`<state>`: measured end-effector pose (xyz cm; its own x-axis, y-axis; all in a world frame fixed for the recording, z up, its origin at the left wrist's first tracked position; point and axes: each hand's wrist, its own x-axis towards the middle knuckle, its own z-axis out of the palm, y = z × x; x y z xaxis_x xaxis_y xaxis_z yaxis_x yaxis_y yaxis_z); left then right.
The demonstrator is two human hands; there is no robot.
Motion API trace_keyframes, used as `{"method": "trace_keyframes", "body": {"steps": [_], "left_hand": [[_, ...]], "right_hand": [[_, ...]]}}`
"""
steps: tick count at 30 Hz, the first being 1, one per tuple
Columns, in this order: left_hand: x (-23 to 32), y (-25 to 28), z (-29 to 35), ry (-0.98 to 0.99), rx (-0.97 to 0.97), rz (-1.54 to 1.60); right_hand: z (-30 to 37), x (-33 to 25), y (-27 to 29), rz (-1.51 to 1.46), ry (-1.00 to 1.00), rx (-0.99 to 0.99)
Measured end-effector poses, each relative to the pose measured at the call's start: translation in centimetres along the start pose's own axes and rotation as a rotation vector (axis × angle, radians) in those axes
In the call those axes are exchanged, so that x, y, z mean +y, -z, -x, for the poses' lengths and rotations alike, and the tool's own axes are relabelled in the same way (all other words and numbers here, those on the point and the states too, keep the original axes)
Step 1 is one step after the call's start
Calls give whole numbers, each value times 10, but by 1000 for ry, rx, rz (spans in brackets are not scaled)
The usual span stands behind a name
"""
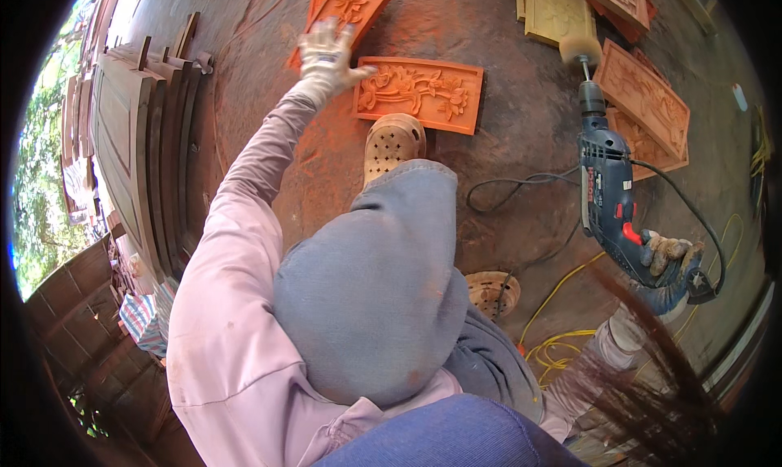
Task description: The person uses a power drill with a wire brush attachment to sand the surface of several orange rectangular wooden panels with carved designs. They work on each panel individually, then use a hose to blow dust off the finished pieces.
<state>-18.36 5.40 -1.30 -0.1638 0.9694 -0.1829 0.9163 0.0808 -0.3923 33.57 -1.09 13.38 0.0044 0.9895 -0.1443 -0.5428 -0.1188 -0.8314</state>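
Observation:
My left hand (326, 58), in a whitish work glove, stretches forward with its fingers spread over the edge of a tilted orange carved wood panel (356, 4). Whether the fingertips press on it, I cannot tell. Close by the thumb lies a second orange carved panel (464, 99) with a raised floral relief, flat on the floor. On the right, my gloved right hand (669, 257) is wrapped around the handle of a dark blue power drill (607, 178). The drill points away from me and carries a round, fuzzy tan buffing head (580, 50), seen above or beside the carved panels there.
Paler yellow panels (558, 17) and orange-brown carved panels (642, 92) lie at the far right. The drill's black cord (513, 186) loops over the floor near a yellow cable (554, 349). Dark wooden door panels (122, 141) stand stacked at left. My clog (393, 145) is beside the middle panel.

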Motion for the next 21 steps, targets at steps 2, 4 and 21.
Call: {"method": "trace_keyframes", "body": {"steps": [2,4,21], "left_hand": [[21,-21,-11,-371,38,270],[55,-32,-14,-388,-108,368],[50,41,44,-619,-323,261]], "right_hand": [[9,0,12,83,65,27],[15,3,12,170,113,170],[40,4,45,672,493,59]]}}
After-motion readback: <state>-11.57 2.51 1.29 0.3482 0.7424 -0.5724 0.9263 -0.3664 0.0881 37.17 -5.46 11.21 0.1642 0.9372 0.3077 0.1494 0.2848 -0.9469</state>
